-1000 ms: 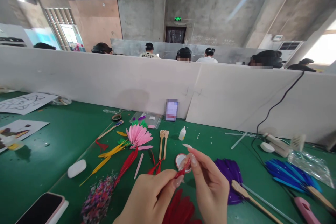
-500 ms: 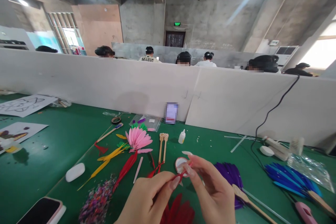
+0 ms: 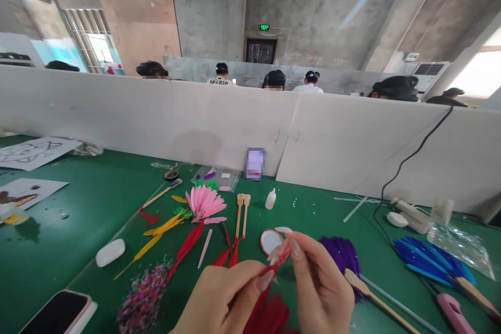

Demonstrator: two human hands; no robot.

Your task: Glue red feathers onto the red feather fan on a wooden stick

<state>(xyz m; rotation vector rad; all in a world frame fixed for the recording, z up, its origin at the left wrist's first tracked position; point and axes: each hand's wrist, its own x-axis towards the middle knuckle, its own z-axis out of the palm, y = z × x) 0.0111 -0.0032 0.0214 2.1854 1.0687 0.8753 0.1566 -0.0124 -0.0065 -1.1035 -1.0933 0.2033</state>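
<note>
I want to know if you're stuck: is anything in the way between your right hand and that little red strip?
Nothing that I can see. The right hand already pinches one end of the red strip, and the left hand pinches it too. The round white dish is just beyond, not between them.

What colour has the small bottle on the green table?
The bottle is white, seen in the head view.

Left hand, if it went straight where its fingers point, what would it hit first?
Probably the right hand, just beyond the red material the left hand pinches, though depth is unclear.
</note>
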